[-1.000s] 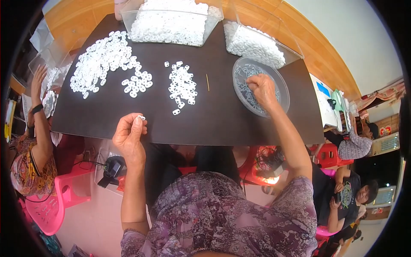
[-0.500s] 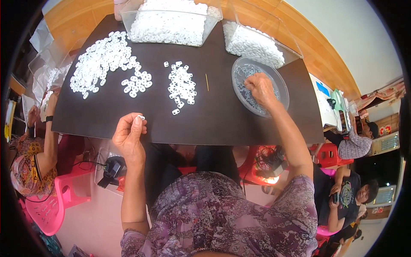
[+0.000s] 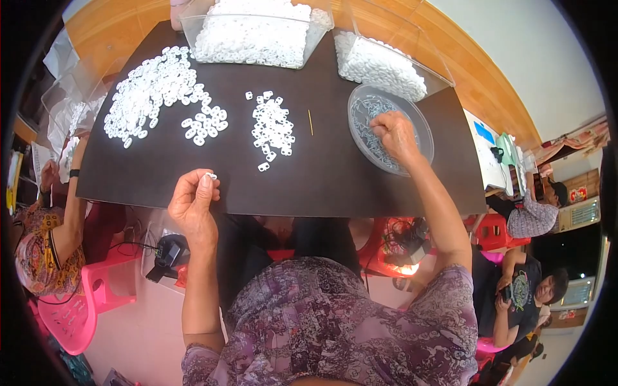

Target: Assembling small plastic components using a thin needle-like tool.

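In the head view, the left hand (image 3: 195,201) pinches a small white plastic piece (image 3: 212,175) above the dark brown table (image 3: 341,177), while the right hand (image 3: 397,137), fingers bunched but grip unclear, seems to be picking among small silvery slivers (image 3: 364,114) in a round translucent plastic tub (image 3: 425,126), which calls for singling one out.

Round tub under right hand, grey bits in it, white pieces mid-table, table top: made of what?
Round tub: likely smooth plastic; wall is translucent.
Grey bits: possibly metal, from colour and thin shape; too small to be sure.
White pieces: probably moulded plastic, opaque, alike in shape.
Table top: dark, smooth, faint sheen; laminate or finished wood, can't tell.
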### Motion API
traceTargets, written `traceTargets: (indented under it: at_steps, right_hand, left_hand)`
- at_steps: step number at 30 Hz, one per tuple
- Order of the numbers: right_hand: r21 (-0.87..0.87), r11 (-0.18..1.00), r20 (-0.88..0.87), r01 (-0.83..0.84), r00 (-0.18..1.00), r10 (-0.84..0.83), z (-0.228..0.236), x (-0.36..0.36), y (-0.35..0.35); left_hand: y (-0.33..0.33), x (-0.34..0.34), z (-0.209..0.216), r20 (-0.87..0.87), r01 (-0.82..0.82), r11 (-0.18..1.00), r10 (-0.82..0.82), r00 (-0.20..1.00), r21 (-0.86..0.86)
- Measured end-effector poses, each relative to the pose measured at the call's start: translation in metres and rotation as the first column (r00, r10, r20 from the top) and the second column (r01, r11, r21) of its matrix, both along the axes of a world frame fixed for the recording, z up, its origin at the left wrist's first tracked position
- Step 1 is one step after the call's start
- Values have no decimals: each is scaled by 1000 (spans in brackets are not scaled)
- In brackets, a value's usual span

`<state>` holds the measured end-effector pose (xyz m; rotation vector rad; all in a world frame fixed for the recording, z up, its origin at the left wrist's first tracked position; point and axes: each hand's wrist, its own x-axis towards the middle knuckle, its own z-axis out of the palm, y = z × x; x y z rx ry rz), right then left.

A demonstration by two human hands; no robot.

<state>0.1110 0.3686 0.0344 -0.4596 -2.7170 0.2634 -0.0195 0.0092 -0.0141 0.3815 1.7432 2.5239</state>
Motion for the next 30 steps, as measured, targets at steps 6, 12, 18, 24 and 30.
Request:
traceTargets:
  at_steps: [6, 12, 18, 24, 30]
  right_hand:
    - [65, 997, 14, -31, 999, 30, -5, -4, 6]
    - [71, 997, 119, -32, 993, 24, -4, -10, 7]
    - [49, 999, 177, 8, 984, -17, -6, -12, 14]
    - [22, 999, 26, -29, 999, 28, -8, -5, 15]
    - [17, 999, 77, -36, 996, 35, -2, -7, 8]
  left_hand:
    - [0, -1, -1, 5, 3, 1000, -3, 1000, 2]
    - [0, 0, 0, 8, -2, 1000, 2, 1000, 2]
    - [0, -1, 1, 9, 8, 1000, -8, 1000, 10]
    - [-1, 0, 2, 8, 14, 1000, -15, 1000, 5]
    - [-1, 0, 2, 12, 12, 1000, -12, 1000, -3]
